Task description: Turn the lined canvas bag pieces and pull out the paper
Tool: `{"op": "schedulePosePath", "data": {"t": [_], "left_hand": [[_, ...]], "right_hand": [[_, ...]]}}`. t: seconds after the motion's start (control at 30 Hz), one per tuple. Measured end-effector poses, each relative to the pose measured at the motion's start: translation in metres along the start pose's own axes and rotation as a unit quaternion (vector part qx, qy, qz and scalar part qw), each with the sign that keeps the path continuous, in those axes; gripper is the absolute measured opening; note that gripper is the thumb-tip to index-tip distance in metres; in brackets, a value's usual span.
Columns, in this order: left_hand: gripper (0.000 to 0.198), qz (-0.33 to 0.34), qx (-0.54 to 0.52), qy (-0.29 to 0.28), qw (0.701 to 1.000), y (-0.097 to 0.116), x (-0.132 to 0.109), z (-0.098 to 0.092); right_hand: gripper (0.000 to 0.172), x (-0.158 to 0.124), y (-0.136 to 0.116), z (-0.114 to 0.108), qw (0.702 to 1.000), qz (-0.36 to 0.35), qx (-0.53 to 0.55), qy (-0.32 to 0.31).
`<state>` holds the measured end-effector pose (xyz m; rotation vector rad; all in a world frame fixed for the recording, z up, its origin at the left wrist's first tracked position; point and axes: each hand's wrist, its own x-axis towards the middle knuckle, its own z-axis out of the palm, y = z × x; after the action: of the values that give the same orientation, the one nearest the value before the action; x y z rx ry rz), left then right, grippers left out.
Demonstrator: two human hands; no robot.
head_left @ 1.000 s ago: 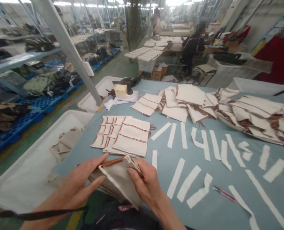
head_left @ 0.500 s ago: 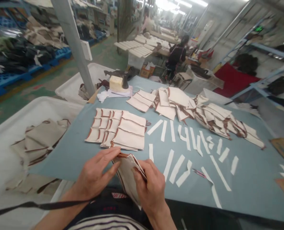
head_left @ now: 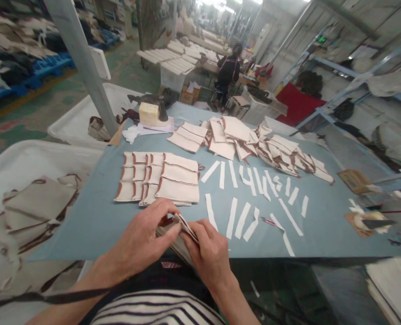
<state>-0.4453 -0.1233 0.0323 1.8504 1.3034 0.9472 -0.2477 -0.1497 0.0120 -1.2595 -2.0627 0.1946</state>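
Note:
My left hand (head_left: 142, 241) and my right hand (head_left: 209, 255) both pinch a beige fabric piece with brown trim (head_left: 180, 232) at the near edge of the blue table (head_left: 95, 221). The piece is bunched between my fingers and partly hidden by them. Just beyond lies a neat row of overlapped beige pieces (head_left: 159, 183). White paper strips (head_left: 242, 219) lie scattered to the right, and small pink scissors (head_left: 269, 221) rest among them.
A loose heap of beige pieces (head_left: 271, 149) lies across the far side of the table. White bins (head_left: 17, 158) with fabric stand left. A grey post (head_left: 81, 67) rises at the far-left corner. A person stands at a distant table (head_left: 227, 74).
The view has tilted down and pulled back. My hands drew the fabric piece closer to my body and folded it tighter between the fingers.

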Motion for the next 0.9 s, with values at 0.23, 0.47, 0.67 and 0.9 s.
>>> {"op": "schedulePosePath", "data": {"t": [0.23,0.47,0.67,0.9], "left_hand": [[0.024,-0.117,-0.055,0.050,0.990,0.004,0.000,0.013],[0.030,-0.128,-0.090,-0.104,0.982,0.019,0.005,0.004],[0.019,-0.115,-0.071,-0.114,0.984,0.037,0.015,-0.005],[0.021,-0.095,-0.057,-0.103,0.988,0.054,0.021,0.003]], "right_hand": [[0.017,-0.001,0.006,0.002,0.996,0.029,-0.031,0.076],[0.005,-0.003,0.007,-0.005,0.996,0.040,0.078,0.032],[0.012,0.009,0.010,-0.027,0.964,0.125,0.230,-0.038],[0.026,0.031,0.020,-0.036,0.853,0.250,0.427,-0.166]]}}
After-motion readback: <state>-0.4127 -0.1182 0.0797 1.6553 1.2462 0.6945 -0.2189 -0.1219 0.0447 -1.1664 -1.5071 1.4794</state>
